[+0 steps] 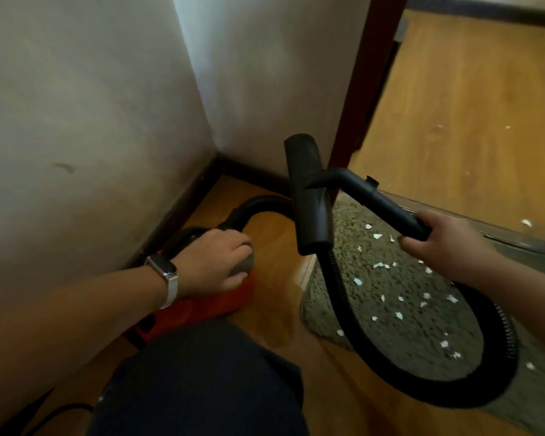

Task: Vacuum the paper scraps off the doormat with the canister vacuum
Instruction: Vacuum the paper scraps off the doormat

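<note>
Dozens of white scraps [376,265] lie scattered over the grey-green doormat [406,338], which sits on the wooden floor [274,294] by a doorway. A few more lie on the boards beyond the threshold. The red vacuum [202,306] stands in the wall corner, left of the mat, with bare floor between them. The left grip [216,259], a watch [167,272] on its wrist, is clenched over a grey part on the vacuum's top. The right grip [444,243] is wrapped round the black wand [387,206], holding it above the mat's far edge. At the wand's end the nozzle [309,196] stands on end, off the mat, in front of the wall [92,105] and the dark red door frame [359,89]. The ribbed hose [343,297] arcs from the vacuum behind the nozzle, then loops across the mat. A dark-trousered knee [202,388] fills the foreground.
</note>
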### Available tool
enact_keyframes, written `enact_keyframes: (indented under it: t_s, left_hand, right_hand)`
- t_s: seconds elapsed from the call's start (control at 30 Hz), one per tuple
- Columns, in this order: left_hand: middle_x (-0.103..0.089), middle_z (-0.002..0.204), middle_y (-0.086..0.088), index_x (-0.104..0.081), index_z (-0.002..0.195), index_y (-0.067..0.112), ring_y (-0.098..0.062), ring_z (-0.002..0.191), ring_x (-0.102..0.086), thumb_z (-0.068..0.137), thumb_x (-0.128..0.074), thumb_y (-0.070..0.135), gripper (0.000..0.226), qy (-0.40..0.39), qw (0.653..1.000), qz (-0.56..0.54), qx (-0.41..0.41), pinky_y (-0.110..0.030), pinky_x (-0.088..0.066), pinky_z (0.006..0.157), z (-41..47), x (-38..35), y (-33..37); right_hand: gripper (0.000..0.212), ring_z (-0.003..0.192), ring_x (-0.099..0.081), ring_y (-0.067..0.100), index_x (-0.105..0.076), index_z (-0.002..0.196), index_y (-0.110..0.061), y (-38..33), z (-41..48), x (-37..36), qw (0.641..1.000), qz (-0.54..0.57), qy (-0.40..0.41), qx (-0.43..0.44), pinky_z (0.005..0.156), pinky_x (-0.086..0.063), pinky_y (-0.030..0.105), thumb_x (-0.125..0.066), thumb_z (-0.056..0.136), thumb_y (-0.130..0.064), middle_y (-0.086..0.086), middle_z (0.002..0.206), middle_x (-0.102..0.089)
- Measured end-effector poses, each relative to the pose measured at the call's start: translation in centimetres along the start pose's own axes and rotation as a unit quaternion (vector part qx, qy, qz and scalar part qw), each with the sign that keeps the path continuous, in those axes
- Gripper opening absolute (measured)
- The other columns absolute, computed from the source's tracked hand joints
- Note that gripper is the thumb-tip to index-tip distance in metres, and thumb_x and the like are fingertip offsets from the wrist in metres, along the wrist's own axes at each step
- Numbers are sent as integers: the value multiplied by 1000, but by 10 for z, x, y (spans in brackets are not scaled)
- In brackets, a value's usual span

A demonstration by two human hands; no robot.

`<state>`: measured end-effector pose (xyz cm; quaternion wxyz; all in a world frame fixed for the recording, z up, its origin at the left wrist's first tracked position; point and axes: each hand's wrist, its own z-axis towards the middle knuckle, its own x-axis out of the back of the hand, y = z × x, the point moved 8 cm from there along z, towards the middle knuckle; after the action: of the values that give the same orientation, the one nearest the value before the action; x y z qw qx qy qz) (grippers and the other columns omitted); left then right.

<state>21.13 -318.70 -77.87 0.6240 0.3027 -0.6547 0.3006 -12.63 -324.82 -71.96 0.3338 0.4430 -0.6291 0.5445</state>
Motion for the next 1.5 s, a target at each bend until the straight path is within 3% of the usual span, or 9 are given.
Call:
enact_keyframes:
  t_s: [0.17,0.27,0.37,0.53,0.8,1.0,1.27,1.4,1.5]
  left_hand:
    - [-64,107,-7,-64,101,14,-28,95,-62,86,-42,40,38,-77,980,16,-183,-42,-52,76,93,-17,77]
    - [-58,120,-7,-57,115,16,-28,108,-57,87,-57,38,36,-114,959,20,-258,-43,-49,89,140,-37,139]
    - [-48,138,-8,-42,137,17,-28,125,-46,85,-67,45,64,-207,932,33,-294,-45,-41,103,170,-68,194]
    - [-48,139,-7,-39,140,18,-29,124,-49,83,-69,49,71,-252,932,13,-258,-47,-45,99,202,-105,227]
    - [-65,98,-1,-52,111,24,-25,85,-63,84,-61,57,43,-337,924,32,-176,-39,-54,76,203,-143,228]
    - [-66,91,3,-58,102,24,-22,85,-64,86,-57,52,31,-242,950,38,-193,-34,-52,76,211,-102,235]
    - [-57,58,6,-58,70,21,-20,47,-58,68,-55,51,31,-15,975,-9,-223,-30,-51,46,199,6,207]
    - [-54,58,10,-53,68,25,-15,48,-55,66,-60,52,27,-21,978,-60,-199,-28,-50,47,176,39,199]
    - [-55,63,11,-50,70,32,-8,55,-57,69,-58,57,27,-106,976,-77,-172,-25,-50,54,157,30,193]
  right_hand:
    - [19,60,-63,21,-63,100,-24,50,-2,24,998,34,15,-42,50,-45,28,-72,86,-31,3,72,-64]
    - [18,61,-63,21,-61,101,-27,72,0,37,997,50,23,-60,52,-45,28,-69,87,-33,3,72,-64]
    - [15,62,-61,20,-60,97,-27,91,0,46,996,49,32,-67,53,-43,28,-68,87,-34,2,72,-62]
    - [17,61,-59,19,-58,88,-21,119,0,53,994,59,54,-80,52,-40,27,-68,83,-34,1,67,-58]
    - [21,60,-58,20,-51,76,-24,158,-5,53,992,63,56,-95,51,-36,26,-67,82,-35,-1,67,-56]
    - [19,61,-62,19,-61,96,-26,179,-14,51,994,32,38,-98,57,-52,31,-66,81,-36,-1,74,-61]
    - [15,63,-56,11,-54,88,-26,198,-32,39,996,-24,-11,-85,49,-36,24,-65,84,-36,-6,74,-59]
    - [16,61,-55,9,-53,91,-26,201,-40,49,996,-31,14,-86,49,-34,25,-62,86,-37,-7,73,-58]
    - [17,63,-57,15,-53,94,-25,216,-40,53,991,7,33,-128,51,-36,27,-61,87,-39,-3,75,-59]
